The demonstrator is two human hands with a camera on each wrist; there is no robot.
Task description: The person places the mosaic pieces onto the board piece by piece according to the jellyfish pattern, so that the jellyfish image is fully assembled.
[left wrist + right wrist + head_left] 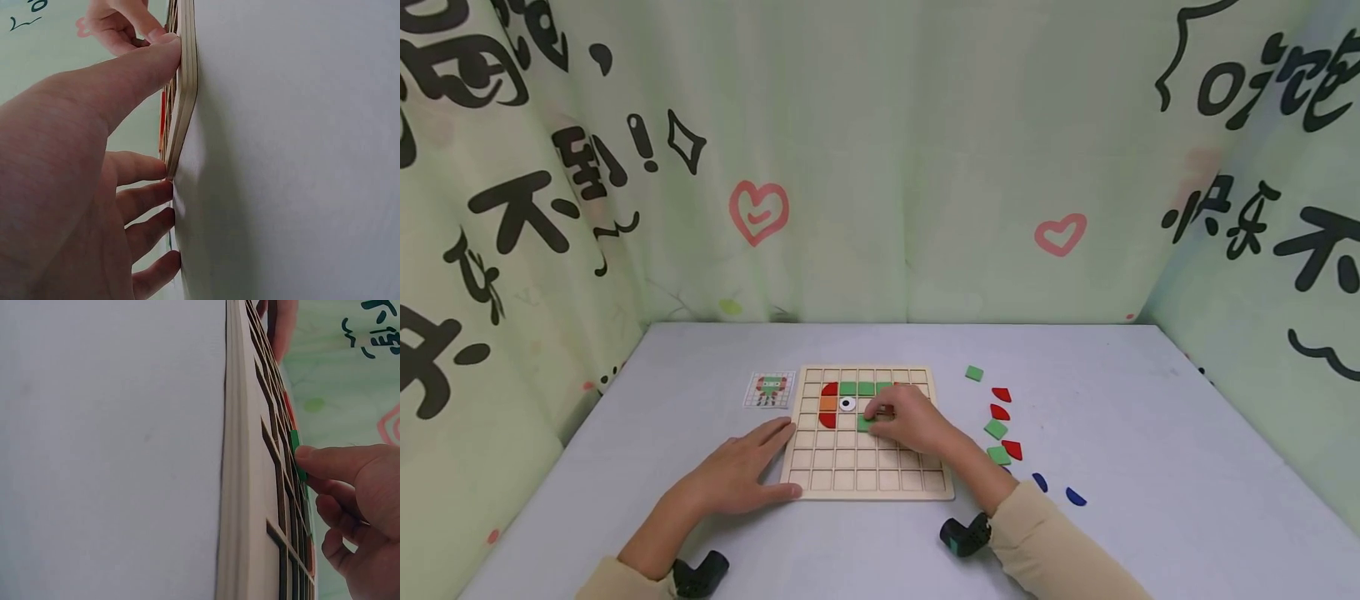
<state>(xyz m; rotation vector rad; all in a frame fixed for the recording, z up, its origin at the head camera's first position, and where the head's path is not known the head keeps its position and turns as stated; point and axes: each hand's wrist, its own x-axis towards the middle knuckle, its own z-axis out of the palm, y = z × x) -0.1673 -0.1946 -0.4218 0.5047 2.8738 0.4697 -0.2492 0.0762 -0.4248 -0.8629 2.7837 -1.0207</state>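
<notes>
A wooden grid board (844,481) lies on the table, partly filled with coloured pieces. My right hand (912,419) is over its middle, thumb and finger pinching a green square tile (298,455) at a cell, the tile's edge tilted up from the grid. My left hand (741,468) is spread along the board's left side, the thumb (164,49) on the near corner and fingertips by the edge. Set in the grid are red rounded pieces (827,421), an orange square (827,403), a white eye disc (847,403) and a row of green squares (847,388).
A pattern card (770,389) showing a small figure lies by the board's far left corner. Right of the board are scattered loose green squares (974,373), red pieces (1000,412) and blue half-rounds (1076,497). A printed curtain (880,167) surrounds the table.
</notes>
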